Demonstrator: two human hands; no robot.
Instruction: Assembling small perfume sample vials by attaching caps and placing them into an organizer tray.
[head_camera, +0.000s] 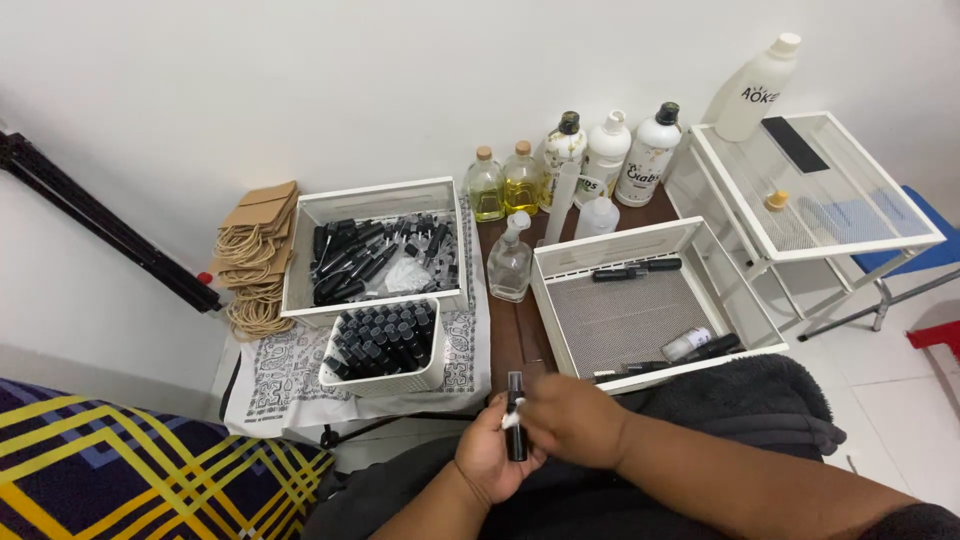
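You are holding a small black spray bottle (516, 430) upright in your left hand (493, 455), fingers wrapped around its body, while your right hand (573, 420) is closing over its upper part from the side, both hands together above your lap, just in front of the white tray (562, 318). The bottle is looking light, stiff and smooth, maybe a little slippery, so I think you are gripping best around the middle of the body, not the thin top. In front of you a dark wooden table (512, 330) is standing against a white wall (300, 90), carrying a small basket of black bottles (385, 345), a bigger box of black parts (375, 250) and some glass and plastic bottles (570, 165).
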